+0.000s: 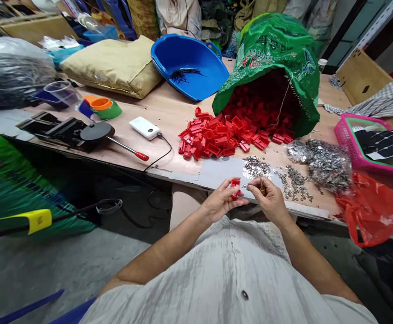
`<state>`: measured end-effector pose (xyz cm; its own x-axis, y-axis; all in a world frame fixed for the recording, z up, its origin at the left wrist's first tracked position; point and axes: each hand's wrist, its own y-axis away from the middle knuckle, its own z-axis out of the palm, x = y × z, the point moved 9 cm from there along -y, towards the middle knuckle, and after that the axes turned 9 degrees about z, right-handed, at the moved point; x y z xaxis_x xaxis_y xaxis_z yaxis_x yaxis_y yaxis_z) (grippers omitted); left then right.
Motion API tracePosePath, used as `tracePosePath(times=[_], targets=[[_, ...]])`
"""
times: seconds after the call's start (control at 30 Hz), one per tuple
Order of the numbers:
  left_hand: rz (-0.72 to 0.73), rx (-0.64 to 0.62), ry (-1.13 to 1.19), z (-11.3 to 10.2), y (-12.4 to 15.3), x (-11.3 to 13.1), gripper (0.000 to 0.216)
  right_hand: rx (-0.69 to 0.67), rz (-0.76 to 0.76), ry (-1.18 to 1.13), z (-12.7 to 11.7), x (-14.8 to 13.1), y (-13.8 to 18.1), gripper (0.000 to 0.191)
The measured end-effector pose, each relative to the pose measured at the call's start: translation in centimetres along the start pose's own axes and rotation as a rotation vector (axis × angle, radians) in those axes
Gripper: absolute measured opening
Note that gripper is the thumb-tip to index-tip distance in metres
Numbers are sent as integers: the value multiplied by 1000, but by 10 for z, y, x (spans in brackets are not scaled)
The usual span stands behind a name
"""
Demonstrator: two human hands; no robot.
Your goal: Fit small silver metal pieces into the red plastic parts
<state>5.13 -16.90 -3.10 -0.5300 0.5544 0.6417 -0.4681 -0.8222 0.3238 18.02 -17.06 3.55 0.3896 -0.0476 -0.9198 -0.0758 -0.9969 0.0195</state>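
At the table's front edge, my left hand (220,200) is closed round a small red plastic housing (235,185), its hollow side showing. Just to the right, my right hand (268,199) pinches a small tool with a yellow handle (263,191); its exact kind is hard to make out. A tiny shiny metal piece (245,186) shows by the fingertips, between the two hands. Small round metal pieces (255,167) lie in a heap just beyond, and more metal parts (296,182) are scattered to the right. Farther back, a pile of red plastic housings (213,135) spills from a green sack (277,49).
A blue basin (191,67) with thin black pieces stands behind the pile. Bags of metal parts (329,164), a pink basket (346,139) and a red plastic bag (375,207) are to the right. Leftward lie a white power bank (145,128) and a black lever press (64,132).
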Motion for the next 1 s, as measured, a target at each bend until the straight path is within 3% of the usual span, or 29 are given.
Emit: tracePosePath(times=[0.17, 0.33, 0.47, 0.57, 0.8, 1.0], targets=[[32, -49, 177, 5, -2, 3, 30, 53, 5, 22, -10, 6, 4, 20], [57, -62, 95, 8, 2, 7, 41, 71, -12, 68, -11, 4, 10, 20], [157, -88, 20, 11, 4, 17, 60, 42, -31, 114, -6, -3, 16, 17], [240, -91, -31, 11, 3, 21, 51, 24, -52, 140, -2, -7, 19, 14], [547, -9, -346, 4, 10, 38, 35, 32, -163, 260, 6, -10, 23, 8], [666, 20, -691, 7, 24, 43, 33, 42, -254, 342, 10, -12, 25, 8]])
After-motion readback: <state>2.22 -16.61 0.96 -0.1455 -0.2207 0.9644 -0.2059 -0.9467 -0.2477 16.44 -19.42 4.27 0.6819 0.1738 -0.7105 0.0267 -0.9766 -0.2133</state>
